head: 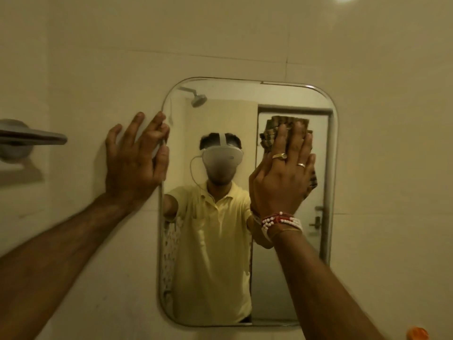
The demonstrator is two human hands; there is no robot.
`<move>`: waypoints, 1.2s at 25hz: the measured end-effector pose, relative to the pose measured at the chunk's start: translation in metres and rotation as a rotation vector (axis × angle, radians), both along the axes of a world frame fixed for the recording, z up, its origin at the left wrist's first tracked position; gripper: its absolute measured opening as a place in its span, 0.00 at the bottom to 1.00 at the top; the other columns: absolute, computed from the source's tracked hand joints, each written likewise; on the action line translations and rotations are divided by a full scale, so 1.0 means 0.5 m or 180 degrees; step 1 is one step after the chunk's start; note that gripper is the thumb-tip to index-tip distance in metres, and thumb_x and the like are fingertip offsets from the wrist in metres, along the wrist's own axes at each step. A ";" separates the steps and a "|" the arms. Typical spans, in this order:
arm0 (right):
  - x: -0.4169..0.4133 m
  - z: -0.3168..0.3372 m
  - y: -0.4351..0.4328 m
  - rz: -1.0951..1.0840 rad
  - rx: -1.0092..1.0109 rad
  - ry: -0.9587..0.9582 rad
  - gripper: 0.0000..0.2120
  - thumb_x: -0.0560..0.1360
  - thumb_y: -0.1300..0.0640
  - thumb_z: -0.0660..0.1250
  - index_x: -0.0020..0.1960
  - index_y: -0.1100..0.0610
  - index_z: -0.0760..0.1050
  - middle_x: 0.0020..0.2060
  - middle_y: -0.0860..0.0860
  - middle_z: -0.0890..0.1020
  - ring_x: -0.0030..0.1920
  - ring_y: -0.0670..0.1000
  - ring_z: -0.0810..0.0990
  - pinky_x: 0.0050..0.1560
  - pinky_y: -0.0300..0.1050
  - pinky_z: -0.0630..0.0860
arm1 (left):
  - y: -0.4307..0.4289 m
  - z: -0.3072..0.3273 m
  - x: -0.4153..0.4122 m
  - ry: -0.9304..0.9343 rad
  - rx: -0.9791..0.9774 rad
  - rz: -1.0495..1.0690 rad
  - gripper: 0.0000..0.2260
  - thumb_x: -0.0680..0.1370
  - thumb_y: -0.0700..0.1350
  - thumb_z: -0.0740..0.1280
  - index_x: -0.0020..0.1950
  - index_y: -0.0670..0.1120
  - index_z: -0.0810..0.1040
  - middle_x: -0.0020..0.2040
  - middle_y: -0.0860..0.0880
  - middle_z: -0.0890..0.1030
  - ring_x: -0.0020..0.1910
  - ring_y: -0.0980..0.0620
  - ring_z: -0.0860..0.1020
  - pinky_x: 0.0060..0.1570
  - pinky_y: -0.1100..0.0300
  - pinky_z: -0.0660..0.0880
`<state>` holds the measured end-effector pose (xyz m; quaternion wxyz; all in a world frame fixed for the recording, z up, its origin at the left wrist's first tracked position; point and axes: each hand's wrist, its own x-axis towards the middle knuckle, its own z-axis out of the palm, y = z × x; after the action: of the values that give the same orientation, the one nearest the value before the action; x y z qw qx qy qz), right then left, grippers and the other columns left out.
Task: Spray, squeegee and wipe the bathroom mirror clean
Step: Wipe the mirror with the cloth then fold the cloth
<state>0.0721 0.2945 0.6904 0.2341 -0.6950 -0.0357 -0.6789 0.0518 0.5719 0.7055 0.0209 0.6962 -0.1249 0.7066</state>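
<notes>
A rounded rectangular mirror [220, 278] hangs on the tiled wall in front of me. My right hand [282, 177] lies flat against the upper right of the glass and presses a folded brown patterned cloth [272, 133] onto it. Rings and beaded bracelets are on that hand and wrist. My left hand [137, 158] rests with fingers spread on the wall at the mirror's upper left edge, fingertips touching the rim; it holds nothing. No spray bottle or squeegee is clearly visible.
A grey metal shelf or holder [24, 141] sticks out from the wall at the left. An orange object [418, 334] peeks in at the bottom right corner. The mirror reflects a shower head and a door.
</notes>
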 end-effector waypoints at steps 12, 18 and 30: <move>-0.020 -0.092 0.309 0.0423 -0.1066 -0.0127 0.30 0.81 0.56 0.59 0.82 0.54 0.56 0.82 0.55 0.56 0.82 0.61 0.49 0.78 0.67 0.52 | 0.023 0.003 0.003 0.0239 0.0140 0.0105 0.20 0.83 0.48 0.59 0.75 0.48 0.70 0.82 0.50 0.65 0.83 0.45 0.60 0.77 0.38 0.55; 0.004 -0.099 0.139 0.0286 -0.0673 -0.0146 0.27 0.83 0.52 0.56 0.81 0.54 0.58 0.81 0.56 0.58 0.81 0.61 0.53 0.79 0.64 0.51 | 0.020 -0.002 0.014 0.0056 0.0056 0.0061 0.17 0.86 0.54 0.56 0.72 0.49 0.70 0.82 0.53 0.66 0.82 0.46 0.61 0.78 0.48 0.51; -0.003 -0.134 -0.052 0.0007 0.0742 0.0172 0.27 0.84 0.51 0.53 0.81 0.57 0.57 0.81 0.58 0.58 0.81 0.60 0.54 0.78 0.64 0.55 | 0.017 0.000 0.013 0.0014 0.0012 -0.0081 0.16 0.87 0.54 0.54 0.70 0.48 0.71 0.82 0.55 0.65 0.82 0.47 0.60 0.78 0.52 0.45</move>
<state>0.0707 0.2686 0.6233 0.3150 -0.6811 0.0490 -0.6591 0.0581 0.5804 0.7053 0.0288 0.6961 -0.1351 0.7045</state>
